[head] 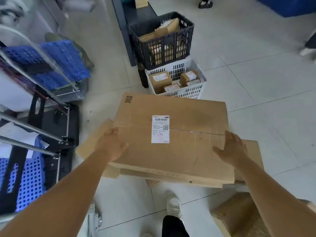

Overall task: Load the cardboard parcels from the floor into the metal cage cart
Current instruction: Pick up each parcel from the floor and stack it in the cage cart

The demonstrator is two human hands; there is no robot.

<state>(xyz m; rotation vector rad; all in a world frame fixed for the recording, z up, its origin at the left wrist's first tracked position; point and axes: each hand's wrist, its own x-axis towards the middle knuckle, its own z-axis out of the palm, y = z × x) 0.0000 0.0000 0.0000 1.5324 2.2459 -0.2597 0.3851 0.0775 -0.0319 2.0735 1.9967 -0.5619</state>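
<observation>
A large flat cardboard parcel (pixel 179 147) with a white shipping label (pixel 160 129) lies in the middle, on top of other flat cardboard (pixel 92 144). My left hand (pixel 112 144) grips its left edge, thumb on top. My right hand (pixel 233 149) presses against its right edge with fingers spread. The parcel's near edge looks lifted off the floor. The metal cage cart (pixel 51 93) stands to the left, with blue perforated panels (pixel 56 64) inside it. Another cardboard parcel (pixel 239 214) sits on the floor at the bottom right.
A white slatted basket (pixel 191 94) with small boxes stands just beyond the parcel, and a black crate (pixel 162 48) with parcels behind it. My shoe (pixel 174 206) is on the tiled floor near the parcel. Another person's foot (pixel 205 4) shows at the top.
</observation>
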